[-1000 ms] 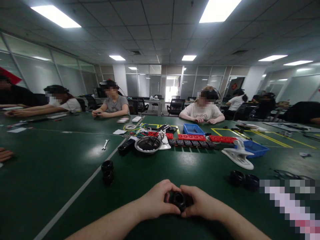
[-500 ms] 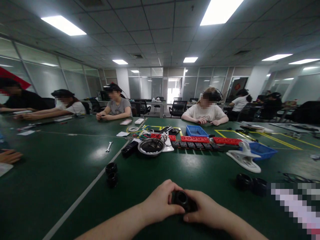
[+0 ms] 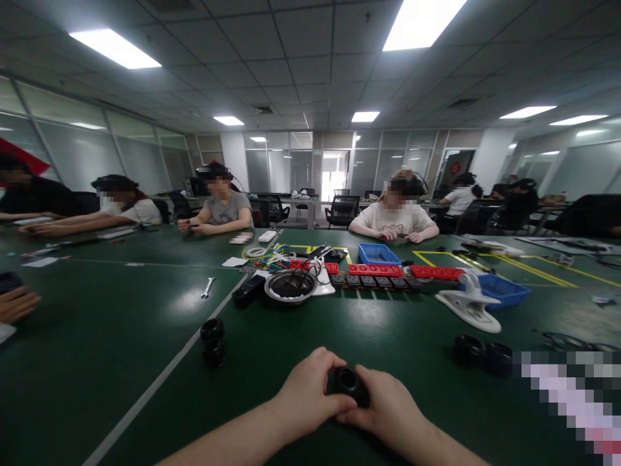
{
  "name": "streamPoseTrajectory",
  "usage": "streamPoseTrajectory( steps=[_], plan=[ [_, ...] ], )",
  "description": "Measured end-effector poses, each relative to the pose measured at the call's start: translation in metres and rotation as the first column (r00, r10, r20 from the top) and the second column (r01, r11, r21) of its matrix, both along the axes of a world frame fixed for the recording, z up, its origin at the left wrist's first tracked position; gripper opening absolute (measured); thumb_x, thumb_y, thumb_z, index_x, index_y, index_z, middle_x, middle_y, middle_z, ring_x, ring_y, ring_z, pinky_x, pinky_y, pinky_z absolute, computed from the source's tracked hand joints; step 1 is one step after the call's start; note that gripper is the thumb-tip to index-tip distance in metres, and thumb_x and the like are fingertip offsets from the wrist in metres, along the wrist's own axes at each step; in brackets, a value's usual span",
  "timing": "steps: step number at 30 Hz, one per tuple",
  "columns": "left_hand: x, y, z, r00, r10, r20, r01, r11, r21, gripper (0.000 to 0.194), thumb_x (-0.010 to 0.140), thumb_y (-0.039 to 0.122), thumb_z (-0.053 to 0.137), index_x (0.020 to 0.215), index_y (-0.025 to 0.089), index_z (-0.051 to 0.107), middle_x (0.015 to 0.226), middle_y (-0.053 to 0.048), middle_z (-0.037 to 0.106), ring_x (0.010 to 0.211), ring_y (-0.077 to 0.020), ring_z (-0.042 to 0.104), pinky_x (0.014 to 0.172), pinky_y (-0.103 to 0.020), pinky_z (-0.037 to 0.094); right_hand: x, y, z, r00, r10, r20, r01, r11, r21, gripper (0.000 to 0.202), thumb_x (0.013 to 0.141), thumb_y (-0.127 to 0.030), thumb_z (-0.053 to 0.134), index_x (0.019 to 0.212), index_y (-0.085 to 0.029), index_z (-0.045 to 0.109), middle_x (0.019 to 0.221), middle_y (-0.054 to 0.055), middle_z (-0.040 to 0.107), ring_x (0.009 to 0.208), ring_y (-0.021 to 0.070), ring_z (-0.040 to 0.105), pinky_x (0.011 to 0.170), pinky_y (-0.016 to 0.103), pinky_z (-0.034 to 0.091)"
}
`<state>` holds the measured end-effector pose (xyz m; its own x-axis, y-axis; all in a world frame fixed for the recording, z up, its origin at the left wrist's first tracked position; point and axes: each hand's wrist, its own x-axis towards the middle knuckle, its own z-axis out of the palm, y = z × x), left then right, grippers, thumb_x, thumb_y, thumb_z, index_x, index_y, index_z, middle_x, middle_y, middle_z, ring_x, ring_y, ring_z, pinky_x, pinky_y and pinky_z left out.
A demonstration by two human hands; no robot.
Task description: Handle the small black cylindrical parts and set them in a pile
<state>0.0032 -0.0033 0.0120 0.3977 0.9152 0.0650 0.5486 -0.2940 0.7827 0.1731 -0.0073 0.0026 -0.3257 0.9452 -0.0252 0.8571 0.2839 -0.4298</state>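
Observation:
Low at the centre, a dark rounded part with a round hole facing up sits between both hands. My left hand grips it from the left, thumb in front and fingers behind. On its right side my right hand wraps round the same part, fingertips near the left thumb. Two black ring-shaped parts stand close together on the green table to the left. Another pair of black ring-shaped parts lies to the right of my hands.
Beyond the hands are a metal bowl with cables, red strips, a blue tray, a white stand and a small wrench. Several people sit round the table; one person's hand shows at the left edge.
My right hand has shifted slightly left and closer round the dark part, its thumb now nearer my left thumb. The whole view has moved a little. The hand at the left edge now shows beside a dark object.

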Motion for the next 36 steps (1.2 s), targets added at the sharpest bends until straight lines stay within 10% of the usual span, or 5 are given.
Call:
streamPoseTrajectory(
  steps=[9,14,24,29,36],
  plan=[
    [-0.009,0.01,-0.005,0.976,-0.181,0.124,0.187,0.982,-0.036,0.041,0.062,0.025,0.073,0.099,0.021,0.057,0.083,0.004,0.044,0.059,-0.0077,0.043,0.051,-0.018,0.034,0.019,0.006,0.011,0.939,0.215,-0.268,-0.252,0.961,-0.113,0.065,0.057,-0.029,0.074,0.117,-0.024,0.049,0.108,0.004,0.059,0.093,0.0219,0.055,0.078,0.028,0.04],
    [-0.011,0.012,-0.009,0.956,-0.234,0.174,0.25,0.966,-0.07,0.045,0.059,0.026,0.075,0.1,0.022,0.057,0.086,0.003,0.045,0.06,-0.007,0.043,0.051,-0.017,0.034,0.026,0.011,0.018,0.899,0.253,-0.357,-0.353,0.901,-0.253,0.043,0.059,-0.016,0.069,0.101,-0.02,0.06,0.091,-0.001,0.061,0.079,0.0172,0.055,0.067,0.023,0.04],
    [0.002,0.002,-0.009,0.996,-0.009,0.094,0.013,0.999,-0.04,0.038,0.059,0.02,0.072,0.093,0.019,0.056,0.084,0.003,0.047,0.063,-0.0097,0.043,0.055,-0.019,0.034,0.002,0.001,-0.002,0.995,-0.021,-0.099,0.018,0.999,-0.03,0.039,0.058,-0.036,0.07,0.086,-0.018,0.05,0.082,0.002,0.06,0.072,0.0179,0.055,0.058,0.024,0.036],
    [0.0,0.003,-0.007,0.992,-0.074,0.1,0.077,0.997,-0.029,0.038,0.062,0.019,0.069,0.098,0.021,0.057,0.084,0.003,0.046,0.062,-0.0093,0.043,0.055,-0.019,0.034,0.009,-0.001,0.01,0.968,0.143,-0.206,-0.157,0.986,-0.055,0.059,0.057,-0.028,0.071,0.111,-0.021,0.048,0.104,0.004,0.057,0.091,0.0201,0.054,0.076,0.027,0.039],
    [-0.004,0.006,-0.01,0.96,-0.194,0.203,0.216,0.972,-0.089,0.04,0.064,0.018,0.068,0.102,0.022,0.056,0.088,0.002,0.043,0.064,-0.0085,0.044,0.054,-0.018,0.035,0.025,0.014,0.012,0.921,0.212,-0.328,-0.295,0.928,-0.227,0.033,0.06,-0.015,0.066,0.093,-0.018,0.059,0.085,-0.002,0.059,0.077,0.0155,0.054,0.063,0.022,0.039]
  ],
)
